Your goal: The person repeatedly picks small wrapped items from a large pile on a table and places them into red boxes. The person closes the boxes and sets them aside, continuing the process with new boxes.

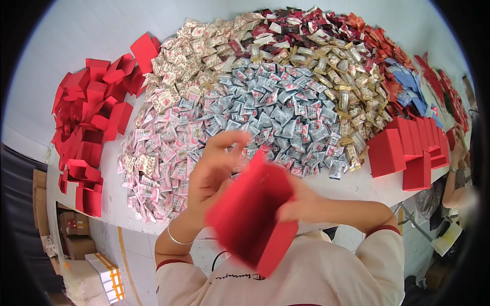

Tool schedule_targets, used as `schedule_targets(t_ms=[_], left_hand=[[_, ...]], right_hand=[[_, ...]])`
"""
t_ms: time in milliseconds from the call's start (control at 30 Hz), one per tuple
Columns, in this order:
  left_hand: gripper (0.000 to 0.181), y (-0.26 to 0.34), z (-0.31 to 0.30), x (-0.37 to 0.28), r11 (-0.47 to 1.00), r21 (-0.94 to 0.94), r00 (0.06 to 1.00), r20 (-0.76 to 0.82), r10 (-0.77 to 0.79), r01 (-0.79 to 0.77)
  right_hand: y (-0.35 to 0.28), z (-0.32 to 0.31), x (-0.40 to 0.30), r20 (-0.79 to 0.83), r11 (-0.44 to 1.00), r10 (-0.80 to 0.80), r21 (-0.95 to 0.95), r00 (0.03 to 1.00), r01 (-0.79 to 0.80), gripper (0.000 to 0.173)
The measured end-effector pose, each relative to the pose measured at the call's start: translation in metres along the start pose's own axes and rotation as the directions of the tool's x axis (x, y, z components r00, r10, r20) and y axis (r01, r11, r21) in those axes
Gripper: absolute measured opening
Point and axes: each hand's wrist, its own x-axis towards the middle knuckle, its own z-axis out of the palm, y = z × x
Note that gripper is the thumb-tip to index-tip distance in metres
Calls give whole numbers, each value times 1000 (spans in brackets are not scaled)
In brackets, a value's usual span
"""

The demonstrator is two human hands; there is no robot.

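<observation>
An open red cardboard box (252, 214) is tilted in front of my chest, its dark hollow inside showing. My right hand (306, 201) grips the box's right side near the upper edge. Behind its left side is my left hand (220, 168), blurred, with curled, parted fingers; whether it grips the box is unclear. Just beyond the hands spreads a heap of small clear-and-blue sachets (283, 114). Pink-and-white packets (168, 149) lie left of it, cream patterned packets (195, 49) behind those, and gold-ended wrapped pieces (344, 91) to the right.
Many empty red boxes (95, 111) pile up at the table's left. More red boxes (386, 153) stand at the right edge. Dark red packets (302, 23) and blue packets (407, 86) lie farther back. Another person's arm (455, 160) reaches in at far right. Cartons (80, 244) stand below left.
</observation>
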Motion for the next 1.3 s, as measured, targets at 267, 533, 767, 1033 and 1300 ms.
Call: schedule_targets(t_ms=[267,533,767,1033,1300], left_hand=[[115,-65,25,-59,917,-227,945,46,-325,327],[88,-48,-4,-83,895,117,902,-65,-426,431],[83,-62,2,-69,949,275,983,55,-174,153],[82,-51,-12,-71,952,303,995,-99,-1,31],[78,-69,-13,-75,941,278,958,-155,243,-194]], right_hand=[[10,-31,-42,-459,899,-418,-334,784,284,79],[-85,-107,100,3,535,-538,-772,843,344,40],[-108,-240,293,-132,-387,-426,-868,895,-312,42],[-160,-186,334,-155,-196,-412,-947,898,-254,36],[-58,-159,425,-150,-499,-337,-809,930,-311,49]])
